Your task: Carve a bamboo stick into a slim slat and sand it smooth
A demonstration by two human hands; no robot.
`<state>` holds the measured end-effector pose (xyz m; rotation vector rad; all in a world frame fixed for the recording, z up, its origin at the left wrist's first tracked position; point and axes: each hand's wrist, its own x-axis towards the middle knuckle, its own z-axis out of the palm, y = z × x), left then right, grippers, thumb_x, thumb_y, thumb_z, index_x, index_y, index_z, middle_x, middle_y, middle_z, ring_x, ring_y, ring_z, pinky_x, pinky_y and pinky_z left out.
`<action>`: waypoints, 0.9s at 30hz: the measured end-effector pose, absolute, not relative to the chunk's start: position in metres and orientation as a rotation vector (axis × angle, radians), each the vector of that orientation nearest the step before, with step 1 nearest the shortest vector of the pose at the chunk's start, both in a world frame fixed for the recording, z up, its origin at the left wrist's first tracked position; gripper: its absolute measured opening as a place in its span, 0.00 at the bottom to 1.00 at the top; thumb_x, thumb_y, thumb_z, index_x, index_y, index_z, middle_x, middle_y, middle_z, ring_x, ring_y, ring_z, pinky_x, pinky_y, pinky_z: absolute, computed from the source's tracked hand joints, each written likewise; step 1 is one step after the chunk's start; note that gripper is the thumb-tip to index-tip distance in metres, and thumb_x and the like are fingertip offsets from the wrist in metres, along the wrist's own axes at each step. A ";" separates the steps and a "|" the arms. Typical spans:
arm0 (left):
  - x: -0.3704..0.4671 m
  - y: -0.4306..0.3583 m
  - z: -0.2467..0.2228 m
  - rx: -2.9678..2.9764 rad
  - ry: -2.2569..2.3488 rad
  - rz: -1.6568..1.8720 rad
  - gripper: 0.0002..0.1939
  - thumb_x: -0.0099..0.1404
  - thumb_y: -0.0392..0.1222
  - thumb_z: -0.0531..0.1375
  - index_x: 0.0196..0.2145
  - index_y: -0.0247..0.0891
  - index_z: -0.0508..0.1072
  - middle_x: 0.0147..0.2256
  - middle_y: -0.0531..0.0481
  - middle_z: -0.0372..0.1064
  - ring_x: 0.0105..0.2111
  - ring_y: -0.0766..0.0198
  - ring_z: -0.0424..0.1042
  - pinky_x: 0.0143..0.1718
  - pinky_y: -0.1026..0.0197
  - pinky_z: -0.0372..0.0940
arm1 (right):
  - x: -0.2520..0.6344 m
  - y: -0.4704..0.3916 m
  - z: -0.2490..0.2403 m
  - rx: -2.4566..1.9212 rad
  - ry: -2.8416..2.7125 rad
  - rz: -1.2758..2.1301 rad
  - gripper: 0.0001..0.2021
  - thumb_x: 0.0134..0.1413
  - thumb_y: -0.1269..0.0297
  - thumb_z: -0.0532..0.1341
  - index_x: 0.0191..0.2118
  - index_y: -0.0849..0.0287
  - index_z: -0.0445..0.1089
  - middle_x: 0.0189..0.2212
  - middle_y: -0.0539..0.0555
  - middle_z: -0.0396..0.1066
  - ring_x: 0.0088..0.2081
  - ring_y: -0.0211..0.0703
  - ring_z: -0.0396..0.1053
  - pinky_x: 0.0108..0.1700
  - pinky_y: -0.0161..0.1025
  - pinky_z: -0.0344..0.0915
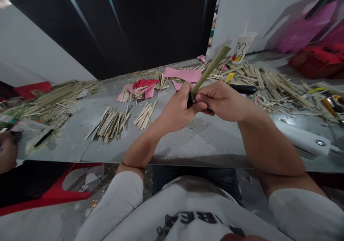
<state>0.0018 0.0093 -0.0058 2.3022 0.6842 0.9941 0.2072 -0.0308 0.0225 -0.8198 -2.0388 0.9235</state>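
Note:
A long green-tan plant strip (pixel 212 68) slants up and to the right out of my two hands, which meet above the middle of the table. My left hand (pixel 178 108) is closed around its lower end. Beside it, my right hand (pixel 219 101) pinches at the same end, thumb against the strip. Something small and dark shows between the hands, too hidden to name. Left of my hands lie a small pile of cut sticks (pixel 145 114) and a larger pile of sticks (pixel 111 124). Behind them sit sticks with red and pink paper (pixel 142 88).
Pink paper (pixel 182 74) lies behind my hands. At the right are a black handle (pixel 243 88), scattered strips (pixel 271 85), a white cup (pixel 243 47), a red bag (pixel 319 60) and a white-handled tool (pixel 303 137). Another person's hand (pixel 7 151) is at the far left, near long stalks (pixel 53 97).

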 end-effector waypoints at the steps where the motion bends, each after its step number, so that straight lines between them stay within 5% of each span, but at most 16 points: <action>1: 0.001 0.009 -0.005 2.304 0.694 0.983 0.34 0.71 0.80 0.62 0.45 0.45 0.62 0.37 0.50 0.73 0.34 0.58 0.73 0.35 0.53 0.63 | 0.207 -0.030 0.022 -0.824 -2.038 0.944 0.23 0.77 0.71 0.60 0.24 0.54 0.63 0.18 0.48 0.62 0.19 0.36 0.55 0.21 0.40 0.50; 8: 0.003 0.010 -0.006 2.349 0.768 1.039 0.33 0.74 0.80 0.57 0.43 0.45 0.60 0.37 0.49 0.73 0.35 0.57 0.73 0.37 0.53 0.62 | 0.203 -0.031 0.021 -0.860 -1.961 0.760 0.26 0.79 0.73 0.60 0.23 0.56 0.63 0.19 0.50 0.62 0.21 0.37 0.57 0.26 0.42 0.53; 20: 0.003 0.006 -0.004 2.344 0.843 1.019 0.30 0.76 0.75 0.60 0.45 0.46 0.59 0.36 0.50 0.74 0.34 0.57 0.74 0.35 0.54 0.63 | 0.198 -0.030 0.019 -0.844 -1.928 0.813 0.27 0.82 0.62 0.62 0.23 0.56 0.63 0.18 0.48 0.61 0.21 0.36 0.56 0.25 0.40 0.52; 27: 0.000 0.017 -0.009 2.415 0.845 1.093 0.30 0.74 0.75 0.63 0.44 0.47 0.59 0.34 0.53 0.72 0.31 0.60 0.72 0.32 0.54 0.60 | 0.192 -0.024 0.011 -0.827 -1.845 0.814 0.27 0.80 0.65 0.62 0.23 0.55 0.58 0.17 0.47 0.57 0.20 0.34 0.52 0.23 0.38 0.49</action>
